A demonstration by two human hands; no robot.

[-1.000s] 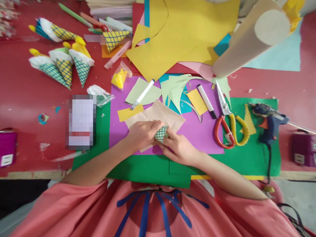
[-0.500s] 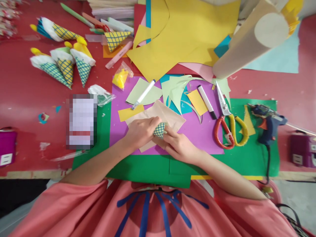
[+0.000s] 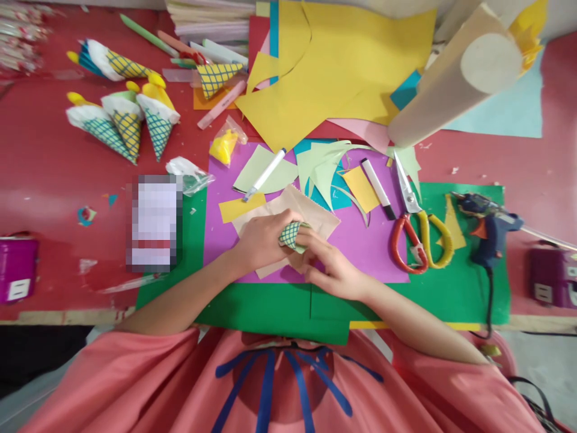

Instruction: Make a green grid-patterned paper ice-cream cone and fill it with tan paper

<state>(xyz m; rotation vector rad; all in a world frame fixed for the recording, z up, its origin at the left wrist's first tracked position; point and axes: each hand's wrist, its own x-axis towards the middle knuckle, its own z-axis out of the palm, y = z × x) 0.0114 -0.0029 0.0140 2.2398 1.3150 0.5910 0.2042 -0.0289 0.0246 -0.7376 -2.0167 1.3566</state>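
Note:
A small rolled paper cone (image 3: 291, 234) with a blue-green lattice pattern lies between my hands, its open end toward the right. My left hand (image 3: 264, 240) is wrapped round its left side. The fingertips of my right hand (image 3: 331, 264) reach into or against the cone's open end; the exact contact is partly hidden. Beneath both hands is a creased beige paper (image 3: 315, 213) with a zigzag edge, resting on a purple sheet (image 3: 360, 258).
Scissors (image 3: 410, 222) and a glue gun (image 3: 489, 228) lie to the right. Markers (image 3: 265, 174) and paper scraps (image 3: 322, 165) sit ahead. Finished cones (image 3: 155, 117) and a blurred phone-like object (image 3: 155, 222) are at left. A large paper roll (image 3: 451, 84) stands back right.
The cone has turned, showing more of its open end. My right hand's fingers have shifted from pinching its side to its opening. The whole view has moved slightly.

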